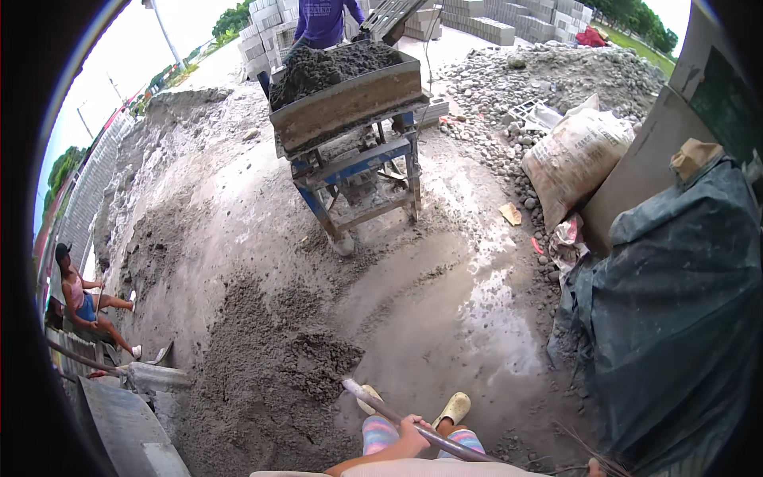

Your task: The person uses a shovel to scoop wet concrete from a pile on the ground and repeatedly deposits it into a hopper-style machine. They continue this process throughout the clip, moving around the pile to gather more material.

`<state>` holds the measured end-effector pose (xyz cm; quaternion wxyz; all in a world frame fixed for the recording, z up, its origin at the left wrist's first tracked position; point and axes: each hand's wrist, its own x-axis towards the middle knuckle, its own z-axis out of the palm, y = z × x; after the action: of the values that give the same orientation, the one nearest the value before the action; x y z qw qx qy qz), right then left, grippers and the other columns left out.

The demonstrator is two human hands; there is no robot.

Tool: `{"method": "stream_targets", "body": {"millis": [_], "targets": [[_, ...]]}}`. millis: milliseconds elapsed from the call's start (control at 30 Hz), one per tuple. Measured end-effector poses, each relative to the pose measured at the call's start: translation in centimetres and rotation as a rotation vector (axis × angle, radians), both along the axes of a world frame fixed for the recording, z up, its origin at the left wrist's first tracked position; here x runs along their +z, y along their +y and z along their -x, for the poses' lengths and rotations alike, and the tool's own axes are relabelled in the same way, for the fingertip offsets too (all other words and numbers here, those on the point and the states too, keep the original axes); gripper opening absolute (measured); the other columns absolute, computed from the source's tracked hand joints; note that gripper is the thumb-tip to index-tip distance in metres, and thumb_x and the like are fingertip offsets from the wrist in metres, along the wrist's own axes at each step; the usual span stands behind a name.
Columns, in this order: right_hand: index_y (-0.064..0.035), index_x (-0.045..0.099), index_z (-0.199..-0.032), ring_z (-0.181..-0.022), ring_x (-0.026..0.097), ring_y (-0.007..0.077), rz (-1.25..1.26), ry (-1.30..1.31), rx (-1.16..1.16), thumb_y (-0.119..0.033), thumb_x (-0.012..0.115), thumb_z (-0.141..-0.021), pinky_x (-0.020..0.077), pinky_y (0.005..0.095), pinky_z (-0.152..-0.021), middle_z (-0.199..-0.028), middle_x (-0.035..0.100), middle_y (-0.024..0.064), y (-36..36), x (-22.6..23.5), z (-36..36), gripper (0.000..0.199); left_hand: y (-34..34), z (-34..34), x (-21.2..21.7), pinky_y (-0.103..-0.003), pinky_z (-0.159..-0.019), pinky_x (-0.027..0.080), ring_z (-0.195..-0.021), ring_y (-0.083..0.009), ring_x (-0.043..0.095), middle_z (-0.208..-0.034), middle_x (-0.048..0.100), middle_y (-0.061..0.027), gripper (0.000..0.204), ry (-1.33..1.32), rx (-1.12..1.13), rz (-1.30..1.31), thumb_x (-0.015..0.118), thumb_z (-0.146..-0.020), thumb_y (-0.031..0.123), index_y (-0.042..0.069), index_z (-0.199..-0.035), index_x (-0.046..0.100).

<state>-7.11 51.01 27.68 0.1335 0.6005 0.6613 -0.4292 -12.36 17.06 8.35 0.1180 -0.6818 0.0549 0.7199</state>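
Note:
My left hand [413, 434] is closed around the long handle of a shovel [383, 410], which slants across in front of my legs. The handle's far end reaches the edge of a heap of dark, damp concrete mix [278, 374], where the blade is hidden or blends in with the mix. At the bottom edge, only a small piece of my right hand [594, 467] shows, its fingers cut off from view. Ahead stands a blue-framed block-making machine [354, 171], its wide tray [350, 111] piled with grey mix [326, 75].
A person in purple [322, 20] stands behind the machine. Another person [83, 298] sits at the left. Grey blocks [485, 28] are stacked at the back. On the right are gravel [556, 71], a full sack [576, 155] and a dark tarp [675, 310]. Wet ground [501, 334] lies ahead.

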Motion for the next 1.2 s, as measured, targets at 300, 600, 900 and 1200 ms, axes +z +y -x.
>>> {"method": "stream_targets", "body": {"millis": [300,600,900,1200], "targets": [[-0.0061,0.043,-0.067,-0.034,0.038,0.0183,0.101,0.067,-0.213,-0.047,0.045,-0.072,0.0344,0.0292,-0.032,-0.045,0.038,0.0053,-4.7,1.3,-0.2,0.041,4.1,6.8,1.1,-0.037,-0.052,0.037,-0.047,-0.0197,0.042,-0.050,0.039,-0.0031,0.012,-0.006,-0.488,-0.217,0.049,-0.058,0.011,0.009,-0.053,0.039],[-0.0050,0.043,-0.068,-0.035,0.038,0.0190,0.088,0.197,-0.452,-0.050,0.041,-0.073,0.0361,0.0308,-0.034,-0.046,0.039,0.0058,-13.7,4.8,3.5,0.045,3.4,25.9,10.8,-0.029,-0.043,0.036,-0.045,-0.0149,0.042,-0.054,0.041,-0.0040,0.006,0.363,-1.095,0.060,0.048,-0.060,0.010,0.008,-0.060,0.042],[-0.0041,0.043,-0.070,-0.036,0.038,0.0196,-0.034,0.694,-0.724,-0.052,0.038,-0.074,0.0376,0.0322,-0.036,-0.046,0.040,0.0062,-20.8,13.3,11.5,0.049,3.5,47.2,36.2,-0.033,-0.045,0.037,-0.042,-0.0165,0.042,-0.049,0.040,-0.0023,0.011,0.973,-0.957,0.002,0.050,-0.055,0.012,0.010,-0.054,0.039],[-0.0041,0.038,-0.061,-0.046,0.040,0.0137,-1.137,1.436,-0.035,-0.040,0.032,-0.077,0.0325,0.0234,-0.041,-0.053,0.041,0.0051,-23.8,16.0,27.3,0.040,-8.4,60.9,38.2,-0.028,-0.055,0.040,-0.048,-0.0100,0.046,-0.050,0.043,0.0017,0.017,1.641,-0.364,-0.592,0.054,-0.060,0.014,0.011,-0.053,0.040]]}}
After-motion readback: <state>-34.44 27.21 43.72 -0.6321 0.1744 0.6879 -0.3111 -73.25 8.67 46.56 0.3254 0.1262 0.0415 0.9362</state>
